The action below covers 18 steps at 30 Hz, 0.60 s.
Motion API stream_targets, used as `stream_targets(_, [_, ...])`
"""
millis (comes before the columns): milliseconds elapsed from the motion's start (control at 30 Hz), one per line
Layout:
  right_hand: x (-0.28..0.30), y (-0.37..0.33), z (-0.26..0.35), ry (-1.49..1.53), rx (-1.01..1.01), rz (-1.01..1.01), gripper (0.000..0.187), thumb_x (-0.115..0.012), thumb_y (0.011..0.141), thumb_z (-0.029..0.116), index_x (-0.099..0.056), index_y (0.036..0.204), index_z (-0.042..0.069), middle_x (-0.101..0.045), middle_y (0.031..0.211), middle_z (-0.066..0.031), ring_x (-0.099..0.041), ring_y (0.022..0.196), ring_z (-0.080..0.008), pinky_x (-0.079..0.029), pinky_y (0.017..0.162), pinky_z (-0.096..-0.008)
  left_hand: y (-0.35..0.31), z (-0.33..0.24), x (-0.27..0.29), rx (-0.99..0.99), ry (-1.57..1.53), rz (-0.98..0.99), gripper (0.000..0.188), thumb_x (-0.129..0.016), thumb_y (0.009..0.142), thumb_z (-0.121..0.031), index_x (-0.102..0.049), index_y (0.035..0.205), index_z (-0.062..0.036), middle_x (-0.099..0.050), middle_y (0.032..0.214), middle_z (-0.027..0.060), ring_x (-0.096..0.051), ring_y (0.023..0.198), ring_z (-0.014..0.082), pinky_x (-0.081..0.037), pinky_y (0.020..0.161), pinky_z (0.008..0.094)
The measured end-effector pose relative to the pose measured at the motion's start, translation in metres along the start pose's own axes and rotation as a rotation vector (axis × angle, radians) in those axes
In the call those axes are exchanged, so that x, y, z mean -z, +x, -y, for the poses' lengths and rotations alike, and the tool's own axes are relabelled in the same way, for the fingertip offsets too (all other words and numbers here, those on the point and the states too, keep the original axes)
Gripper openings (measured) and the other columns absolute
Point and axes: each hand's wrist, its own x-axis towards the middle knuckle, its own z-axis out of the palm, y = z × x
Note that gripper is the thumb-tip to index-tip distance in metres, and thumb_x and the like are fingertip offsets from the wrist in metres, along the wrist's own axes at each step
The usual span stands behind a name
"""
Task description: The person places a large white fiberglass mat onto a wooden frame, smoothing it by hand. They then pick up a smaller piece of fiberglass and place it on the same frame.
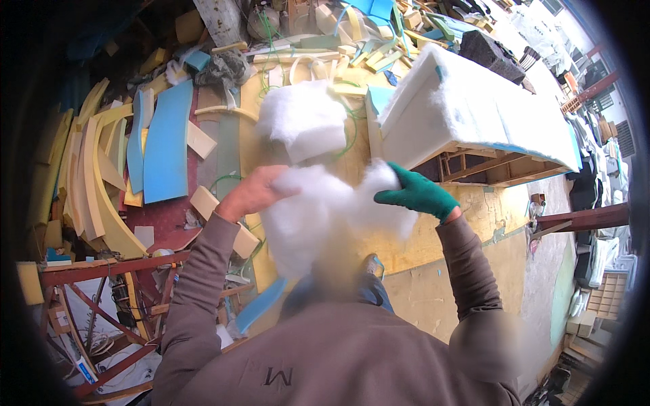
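Observation:
Between my two hands hangs a fluffy sheet of white fibre batting [308, 210], narrow in the middle and partly blurred. My bare left hand [254, 193] is closed on its left part. My right hand [418, 194], in a green glove, grips the right part between thumb and fingers. Just beyond lies a thicker folded stack of white batting [301, 122] on the yellowish board surface. To the right of my hands stands a furniture frame [484, 111] wrapped in white batting, its wooden slats showing on the near underside.
Curved yellow foam strips [98, 179] and blue foam sheets [166, 145] lie to the left. Foam offcuts [338, 47] are heaped at the far side. A red metal rack [101, 271] stands near left; a red beam [586, 218] juts in at right.

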Motion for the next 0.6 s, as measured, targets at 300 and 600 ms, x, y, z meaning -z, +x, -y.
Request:
stream_targets(300, [-0.026,-0.012,0.082,-0.661,0.583,-0.569,0.098,-0.095,0.075,0.027,-0.05,0.158,0.001,-0.054,0.157,-0.0211,-0.054,0.144,-0.0365,-0.039,0.124,-0.05,-0.021,-0.049,0.012,0.003,-0.026,-0.013,0.027,-0.083,0.1,-0.022,-0.076,0.116,-0.0022,-0.078,0.098,0.0043,-0.066,0.089,0.009,-0.056,0.084,0.0319])
stream_targets(600, [-0.141,0.081,0.033,-0.705,0.419,-0.319,0.025,-0.071,0.089,0.015,-0.062,0.112,0.011,-0.07,0.094,-0.0106,-0.071,0.085,-0.0317,-0.049,0.075,-0.0458,-0.055,-0.019,0.005,0.191,0.371,-0.047,0.067,-0.089,0.09,-0.031,-0.06,0.147,-0.0098,-0.076,0.125,0.0189,-0.074,0.117,0.0329,-0.057,0.096,0.0456])
